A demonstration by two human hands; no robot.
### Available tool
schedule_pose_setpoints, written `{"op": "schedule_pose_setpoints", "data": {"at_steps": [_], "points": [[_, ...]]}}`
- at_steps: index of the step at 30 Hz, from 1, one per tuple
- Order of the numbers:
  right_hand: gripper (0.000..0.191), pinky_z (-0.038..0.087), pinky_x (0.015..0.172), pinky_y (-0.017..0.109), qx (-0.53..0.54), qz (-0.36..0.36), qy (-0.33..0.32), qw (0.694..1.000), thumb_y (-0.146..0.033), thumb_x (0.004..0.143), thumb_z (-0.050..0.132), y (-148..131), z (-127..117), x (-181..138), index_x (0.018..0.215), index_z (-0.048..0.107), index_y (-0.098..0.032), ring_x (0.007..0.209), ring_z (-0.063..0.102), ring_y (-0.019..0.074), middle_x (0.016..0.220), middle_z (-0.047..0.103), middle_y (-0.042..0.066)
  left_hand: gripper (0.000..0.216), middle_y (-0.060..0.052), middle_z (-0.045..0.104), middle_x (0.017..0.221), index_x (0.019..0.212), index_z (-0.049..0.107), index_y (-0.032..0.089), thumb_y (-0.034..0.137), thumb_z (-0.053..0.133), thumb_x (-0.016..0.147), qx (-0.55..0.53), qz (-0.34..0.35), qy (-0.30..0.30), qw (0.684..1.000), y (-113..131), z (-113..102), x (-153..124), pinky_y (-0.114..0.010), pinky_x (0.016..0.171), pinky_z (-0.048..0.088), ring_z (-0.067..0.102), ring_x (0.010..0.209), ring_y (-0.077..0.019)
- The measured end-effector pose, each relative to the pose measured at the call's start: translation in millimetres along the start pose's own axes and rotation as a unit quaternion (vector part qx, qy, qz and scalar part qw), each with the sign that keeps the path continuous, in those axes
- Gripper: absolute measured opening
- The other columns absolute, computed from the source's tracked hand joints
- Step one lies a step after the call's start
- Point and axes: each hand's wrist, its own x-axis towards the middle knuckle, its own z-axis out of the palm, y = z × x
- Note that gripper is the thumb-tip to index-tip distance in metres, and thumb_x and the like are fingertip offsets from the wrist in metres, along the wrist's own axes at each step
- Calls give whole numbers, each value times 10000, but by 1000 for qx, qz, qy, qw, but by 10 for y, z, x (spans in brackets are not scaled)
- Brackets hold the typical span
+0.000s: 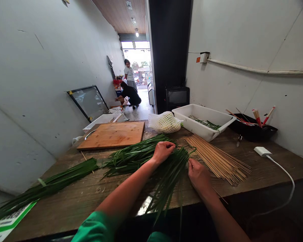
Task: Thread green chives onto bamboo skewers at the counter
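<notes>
Long, flat green leaves that look like garlic chives [170, 178] lie in a bundle across the front of the wooden table, their free ends hanging over its edge. At the far end of this bundle my left hand [164, 152] is closed, thumb and fingers pinching at the chives; what lies between the fingertips is small and partly hidden. My right hand [199, 173] pinches the bundle's right side near the same end. A larger heap of chives [136, 154] is behind my left forearm. Just right of my hands, many thin bamboo skewers [217, 159] are spread out.
A tied chive bundle [63, 176] lies at left by a green-white card [15, 220]. Behind are a cutting board [113, 134], foam-netted produce [165, 121], a white tub [204, 131] with greens, and a black tray [255, 132]. A charger [262, 151] sits right. Two people [130, 84] are beyond.
</notes>
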Motion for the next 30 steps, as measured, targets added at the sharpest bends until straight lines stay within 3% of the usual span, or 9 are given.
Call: {"op": "schedule_pose_setpoints", "data": {"at_steps": [12,30], "points": [[277,365,632,238,13,-12,13,1000,-190,907,386,-3,0,-1,888,660,-159,722,623,146,850,697,69,200,-20,723,739,845,740,159,257,592,753,5,13,4,1000,2,-2,-17,-216,621,455,626,659,-127],[297,368,644,241,13,-9,9,1000,-202,914,373,2,4,-3,854,660,-157,716,618,149,806,688,64,200,-18,741,843,867,745,185,250,579,776,52,37,-22,998,44,-12,-65,-233,734,479,666,753,-150]]}}
